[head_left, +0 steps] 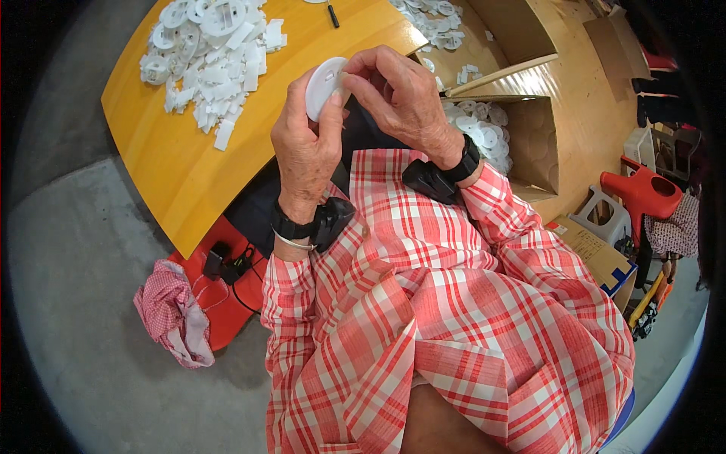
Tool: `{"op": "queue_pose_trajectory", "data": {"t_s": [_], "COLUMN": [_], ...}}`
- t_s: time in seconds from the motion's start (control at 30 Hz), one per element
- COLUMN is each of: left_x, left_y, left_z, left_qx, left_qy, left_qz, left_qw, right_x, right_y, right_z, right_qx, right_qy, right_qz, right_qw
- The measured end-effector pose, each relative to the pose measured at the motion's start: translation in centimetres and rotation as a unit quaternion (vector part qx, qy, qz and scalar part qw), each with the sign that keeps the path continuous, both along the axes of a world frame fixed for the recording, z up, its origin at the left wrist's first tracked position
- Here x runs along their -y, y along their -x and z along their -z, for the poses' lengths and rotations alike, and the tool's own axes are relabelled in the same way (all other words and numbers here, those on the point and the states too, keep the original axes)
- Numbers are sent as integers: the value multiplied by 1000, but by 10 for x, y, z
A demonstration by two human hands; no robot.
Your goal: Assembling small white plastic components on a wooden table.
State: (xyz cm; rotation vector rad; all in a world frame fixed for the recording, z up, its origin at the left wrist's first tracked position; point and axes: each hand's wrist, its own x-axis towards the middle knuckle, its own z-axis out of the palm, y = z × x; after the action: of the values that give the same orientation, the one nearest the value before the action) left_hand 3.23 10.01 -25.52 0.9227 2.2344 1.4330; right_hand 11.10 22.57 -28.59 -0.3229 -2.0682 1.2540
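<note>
Between the thumb and fingers of my left hand (305,144) is a white round plastic disc (321,91) with a small rectangular slot, held tilted above the table's near edge. My right hand (404,94) is closed, its thumb and index finger pinching at the disc's right edge. Whether a smaller piece is also between those fingertips is hidden. Left of the hands, a heap of white plastic parts (215,72), both round covers and small flat rectangular pieces, lies on the yellow wooden table (174,166).
To the right, an open cardboard box (538,144) holds several white discs (488,135); another box (522,30) with more stands behind it. A dark-handled tool (333,15) lies at the table's far side. A red stool (234,303) bears a pink cloth (178,314) and black cabled devices.
</note>
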Motion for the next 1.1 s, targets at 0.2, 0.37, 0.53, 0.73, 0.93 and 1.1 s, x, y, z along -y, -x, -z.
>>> {"op": "queue_pose_trajectory", "data": {"t_s": [0.2,0.37,0.53,0.73,0.93,1.1], "left_x": [-1,1,-1,-3,1,-5], "left_y": [1,2,0,5,6,1], "left_z": [1,1,-1,0,6,9], "left_qx": [-58,-53,-75,-149,276,232], "left_qy": [1,29,50,51,-66,32], "left_qz": [8,1,3,30,78,194], "left_qw": [998,998,996,987,956,953], "right_x": [-3,-3,-1,-6,-17,-23], "right_y": [2,6,8,5,-21,-50], "right_z": [2,5,4,3,12,20], "right_qx": [-16,-36,-41,-5,93,118], "right_qy": [-82,-145,-134,-71,136,305], "right_qz": [17,27,21,-10,-59,-157], "right_qw": [996,988,990,997,985,932]}}
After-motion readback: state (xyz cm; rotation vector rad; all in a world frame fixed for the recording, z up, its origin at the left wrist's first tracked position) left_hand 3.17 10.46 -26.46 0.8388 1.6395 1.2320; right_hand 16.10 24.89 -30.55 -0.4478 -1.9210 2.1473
